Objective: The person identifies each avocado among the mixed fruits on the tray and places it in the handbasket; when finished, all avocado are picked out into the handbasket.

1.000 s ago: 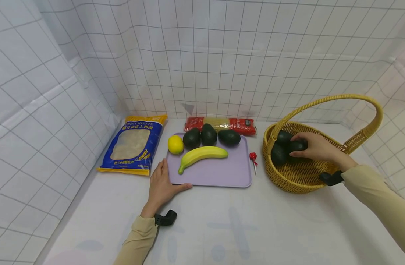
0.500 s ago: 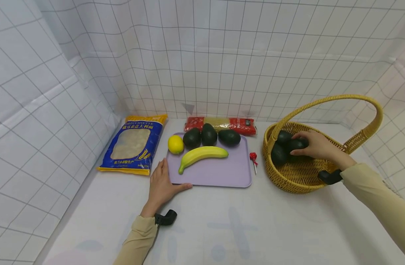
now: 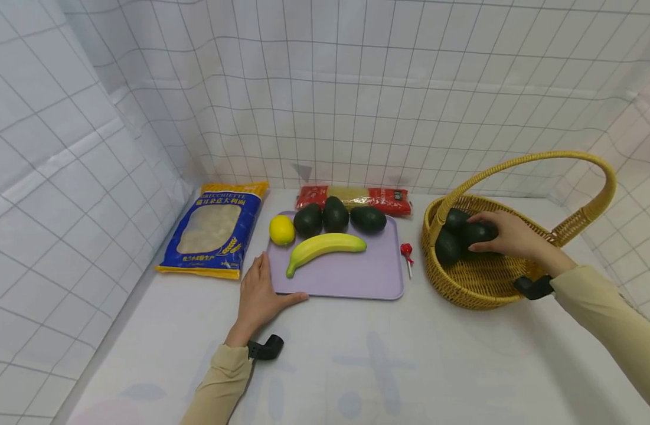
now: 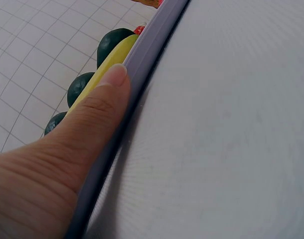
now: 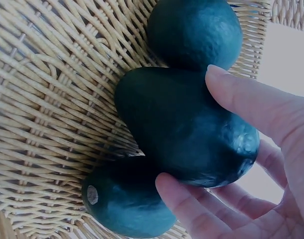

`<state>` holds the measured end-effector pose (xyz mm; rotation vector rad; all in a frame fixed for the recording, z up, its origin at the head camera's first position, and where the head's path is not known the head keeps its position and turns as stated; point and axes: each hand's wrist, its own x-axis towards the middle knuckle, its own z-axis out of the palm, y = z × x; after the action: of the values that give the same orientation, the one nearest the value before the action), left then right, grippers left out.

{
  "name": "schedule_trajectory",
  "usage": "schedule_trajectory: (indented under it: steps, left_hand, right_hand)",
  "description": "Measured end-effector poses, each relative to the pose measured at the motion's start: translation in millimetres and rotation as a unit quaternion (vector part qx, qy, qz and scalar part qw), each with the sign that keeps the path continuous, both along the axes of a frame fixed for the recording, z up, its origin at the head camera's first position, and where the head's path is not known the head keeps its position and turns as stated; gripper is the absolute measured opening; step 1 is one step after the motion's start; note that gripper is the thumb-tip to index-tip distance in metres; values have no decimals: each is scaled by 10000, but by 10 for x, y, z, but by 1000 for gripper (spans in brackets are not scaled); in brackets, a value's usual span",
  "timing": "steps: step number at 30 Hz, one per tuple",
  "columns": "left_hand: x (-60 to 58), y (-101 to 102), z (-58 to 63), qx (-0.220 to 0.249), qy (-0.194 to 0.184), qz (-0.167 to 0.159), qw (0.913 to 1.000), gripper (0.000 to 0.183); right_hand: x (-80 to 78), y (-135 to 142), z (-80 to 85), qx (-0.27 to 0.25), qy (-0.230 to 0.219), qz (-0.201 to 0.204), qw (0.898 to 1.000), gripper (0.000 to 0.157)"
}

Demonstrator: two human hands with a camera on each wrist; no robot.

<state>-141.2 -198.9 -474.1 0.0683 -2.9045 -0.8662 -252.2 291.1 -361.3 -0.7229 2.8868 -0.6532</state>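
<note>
The head camera is looking forward and down from above and behind the left hand [image 3: 258,300] and right hand [image 3: 508,234], farthest off. The left wrist camera is facing past the left thumb [image 4: 87,119] from close by, sharing the tray [image 3: 356,278] and banana [image 3: 327,246] with the head view. The right wrist camera is peering closely into the basket [image 5: 47,104] beyond the right hand, sharing the gripped avocado [image 5: 187,124] with the head view.

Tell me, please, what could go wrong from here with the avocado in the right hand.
The avocado looks smooth and the right hand grips it by its wider end, so it might slip. Lifted, it could bump the arched handle of the basket. The lollipop lying beside the basket might get knocked if the hand passes low.
</note>
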Motion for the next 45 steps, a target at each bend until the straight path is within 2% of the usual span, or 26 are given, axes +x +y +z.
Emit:
schedule_trajectory:
  steps: [10,20,36,42,45]
  left_hand:
    - [4,-3,-16,-22,19,-2,10000,132]
    - [10,10,13,-123,-190,2,9997,127]
    - [16,10,27,-96,-208,11,9997,127]
    - [18,7,29,-84,-233,46,9997,127]
    - [20,6,35,-89,-223,47,9997,127]
  right_hand:
    - [8,-1,-11,8,4,13,10000,63]
    - [26,42,-34,25,38,-46,10000,61]
    - [27,95,-36,-1,16,28,10000,66]
    - [63,133,29,-25,-204,-168,9996,72]
    - [115,145,82,-54,-160,-292,9994,71]
